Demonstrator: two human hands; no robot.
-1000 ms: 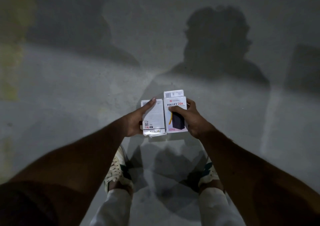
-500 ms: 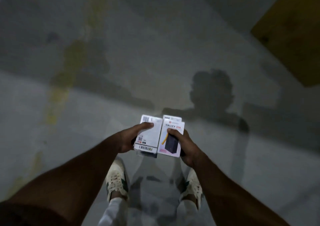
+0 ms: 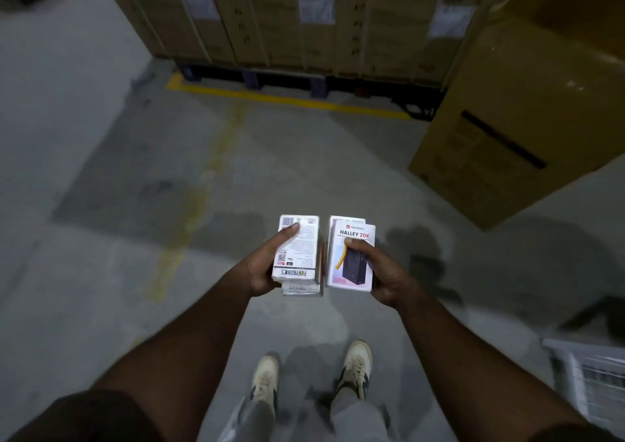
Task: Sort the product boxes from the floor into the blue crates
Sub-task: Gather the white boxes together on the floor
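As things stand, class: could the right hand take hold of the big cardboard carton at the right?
Probably not. The right hand already grips the Halley 20K boxes, and the cardboard carton stands well ahead across open floor, so a step forward seems needed first.

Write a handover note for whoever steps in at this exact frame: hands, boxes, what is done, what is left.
Left hand: grips a stack of white Portronics boxes, back label up, thumb across the top one.
Right hand: grips the Halley 20K power bank boxes, front face up, at least one more box beneath.
Both stacks are held side by side above the concrete floor, in front of the person's shoes.
Done: these boxes are picked up.
Left: no blue crate is in view; only stacked cardboard cartons on a pallet ahead. Find the crates and sort the boxes in.
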